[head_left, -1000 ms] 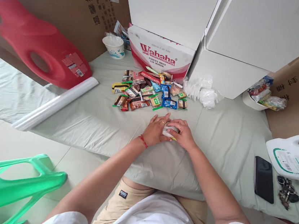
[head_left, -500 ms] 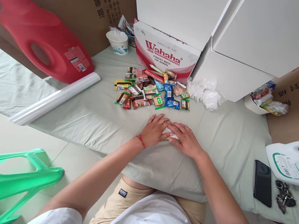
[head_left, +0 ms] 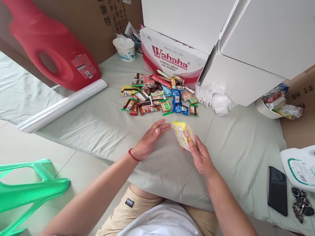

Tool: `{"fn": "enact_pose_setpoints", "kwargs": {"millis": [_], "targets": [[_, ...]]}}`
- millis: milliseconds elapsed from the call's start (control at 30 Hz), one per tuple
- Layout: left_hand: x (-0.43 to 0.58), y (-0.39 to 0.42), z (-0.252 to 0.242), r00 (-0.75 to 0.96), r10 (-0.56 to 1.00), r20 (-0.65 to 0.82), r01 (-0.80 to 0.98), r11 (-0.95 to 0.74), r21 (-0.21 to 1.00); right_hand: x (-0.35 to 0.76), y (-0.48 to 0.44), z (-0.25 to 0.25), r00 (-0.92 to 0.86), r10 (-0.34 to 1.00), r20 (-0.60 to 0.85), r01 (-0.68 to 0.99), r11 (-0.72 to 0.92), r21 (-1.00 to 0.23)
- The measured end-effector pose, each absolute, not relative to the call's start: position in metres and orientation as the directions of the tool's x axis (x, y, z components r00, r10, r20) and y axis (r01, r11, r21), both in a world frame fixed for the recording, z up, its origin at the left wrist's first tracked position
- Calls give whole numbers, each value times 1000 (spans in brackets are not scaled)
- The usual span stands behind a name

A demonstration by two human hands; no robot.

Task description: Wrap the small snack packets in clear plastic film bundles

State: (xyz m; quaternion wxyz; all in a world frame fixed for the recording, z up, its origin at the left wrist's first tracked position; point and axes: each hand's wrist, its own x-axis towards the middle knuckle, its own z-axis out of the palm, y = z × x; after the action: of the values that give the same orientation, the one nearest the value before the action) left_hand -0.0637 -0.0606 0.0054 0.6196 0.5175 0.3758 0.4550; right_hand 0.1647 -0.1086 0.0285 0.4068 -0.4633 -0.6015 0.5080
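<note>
My right hand [head_left: 203, 156] grips a yellow and white snack packet [head_left: 182, 134] by its near right end, holding it tilted above the cloth. To the left of the packet, my left hand [head_left: 150, 138] is open, palm turned inward and fingers pointing toward the packet without holding anything. Just beyond both hands lies a pile of small wrapped snacks [head_left: 156, 96] in brown, blue, yellow and red wrappers. The blue snack packet [head_left: 180, 109] at the pile's near edge is among the closest to my hands.
Behind the pile stands a Wahaha carton [head_left: 170, 56], with crumpled clear plastic [head_left: 219, 102] beside it. A red jug [head_left: 51, 47] and a white roll [head_left: 64, 104] are on the left. A phone [head_left: 277, 191], keys [head_left: 302, 204] and a white bottle [head_left: 309, 169] lie right. A green stool [head_left: 13, 188] stands below.
Both hands were together, flat over a packet on the cloth. Now they are apart: my right hand has lifted the packet and my left has drawn back to the left.
</note>
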Motion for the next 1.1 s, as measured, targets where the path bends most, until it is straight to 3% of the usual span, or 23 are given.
{"fn": "enact_pose_setpoints", "kwargs": {"millis": [67,167,267,400,600,700,800,933,1000,1100], "targets": [[-55,-76,12,388,920,-53,-308,184,934,150,-122,32,-284,949,-138,-146,-185,-972],[-33,-93,21,441,876,-195,-411,390,824,133,-136,29,-369,881,-296,-330,-421,-845],[-15,-100,23,389,866,-314,-506,486,713,132,-142,22,-276,880,-387,-316,-463,-828],[-4,-103,22,324,870,-372,-553,493,672,142,-154,16,-157,916,-369,-199,-395,-897],[3,-110,21,437,791,-428,-303,578,758,168,-177,12,-70,931,-357,-97,-363,-927],[-7,-114,16,366,870,-331,-136,402,906,201,-187,15,42,918,-394,27,-395,-918],[-39,-117,7,128,982,-137,205,109,973,242,-199,23,145,884,-445,138,-464,-875],[-92,-119,-7,21,978,209,583,-182,792,291,-206,37,173,850,-497,238,-526,-816],[-108,-121,-12,50,954,296,671,-251,697,316,-193,48,229,820,-524,247,-570,-784],[-114,-121,-16,143,903,405,737,-370,566,364,-144,76,466,747,-474,172,-602,-779]]}}
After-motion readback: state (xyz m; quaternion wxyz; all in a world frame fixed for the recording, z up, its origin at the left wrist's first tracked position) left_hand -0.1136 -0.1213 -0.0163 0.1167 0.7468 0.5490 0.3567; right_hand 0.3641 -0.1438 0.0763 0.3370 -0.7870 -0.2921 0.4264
